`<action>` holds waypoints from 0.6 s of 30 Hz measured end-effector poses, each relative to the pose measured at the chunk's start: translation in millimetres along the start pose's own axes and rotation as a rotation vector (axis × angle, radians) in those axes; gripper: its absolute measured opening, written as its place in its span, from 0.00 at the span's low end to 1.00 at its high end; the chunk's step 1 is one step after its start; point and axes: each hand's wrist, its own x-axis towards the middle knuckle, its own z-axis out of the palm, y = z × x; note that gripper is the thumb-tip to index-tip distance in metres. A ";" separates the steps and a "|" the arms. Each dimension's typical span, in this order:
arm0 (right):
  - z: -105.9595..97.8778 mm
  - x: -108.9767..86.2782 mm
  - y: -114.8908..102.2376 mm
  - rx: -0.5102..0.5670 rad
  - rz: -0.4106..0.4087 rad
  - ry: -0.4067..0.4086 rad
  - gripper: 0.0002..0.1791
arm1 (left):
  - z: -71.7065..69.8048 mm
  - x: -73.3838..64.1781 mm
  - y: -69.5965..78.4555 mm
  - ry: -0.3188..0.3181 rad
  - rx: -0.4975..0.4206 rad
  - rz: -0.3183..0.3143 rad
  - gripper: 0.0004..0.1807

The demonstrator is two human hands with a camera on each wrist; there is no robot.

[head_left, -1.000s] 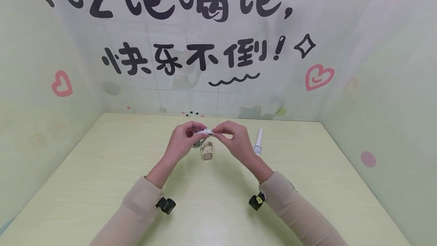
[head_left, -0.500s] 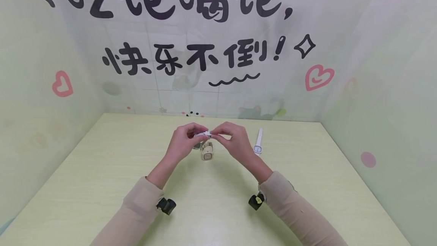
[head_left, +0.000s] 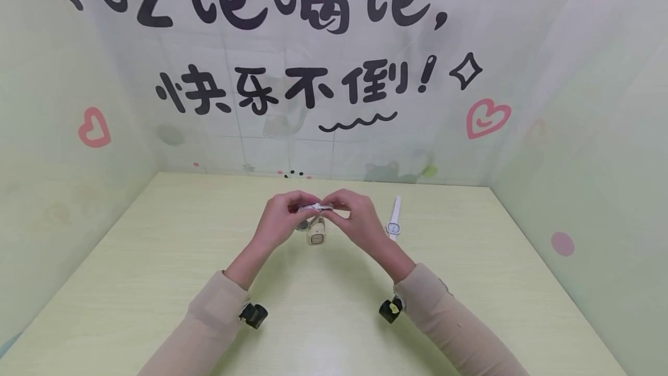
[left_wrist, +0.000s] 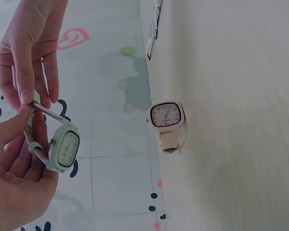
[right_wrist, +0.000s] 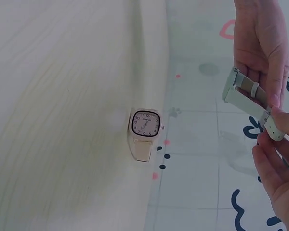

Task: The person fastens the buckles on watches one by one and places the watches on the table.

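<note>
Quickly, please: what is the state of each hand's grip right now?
Left hand: closed, pinching a pale green, rounded-square watch by its strap.
Right hand: closed, pinching the same watch's perforated strap end.

table (head_left: 323,318): wood-grained | sleeves (head_left: 209,318): matt cloth | held watch (left_wrist: 66,148): smooth, plastic-looking

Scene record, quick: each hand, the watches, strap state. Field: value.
left_hand: left hand pinches strap of pale watch
right_hand: right hand pinches the same strap
held_item: pale watch, off the table
strap_state: ends meet at the fingers; fastened or not, cannot tell
table_item_1: beige watch, just below the hands in the head view, dial visible
table_item_2: white watch, to the right of the right hand, strap stretched out toward the back wall
watch_count: 3 clearly visible
</note>
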 end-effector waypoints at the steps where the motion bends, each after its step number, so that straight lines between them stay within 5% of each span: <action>1: 0.2 -0.3 -0.5 -0.001 0.009 -0.003 0.09 | 0.3 -0.1 0.1 -0.008 0.006 0.005 0.11; 18: 2.8 1.9 -6.5 0.059 0.114 -0.003 0.06 | 6.9 -0.3 3.3 0.074 0.150 0.045 0.08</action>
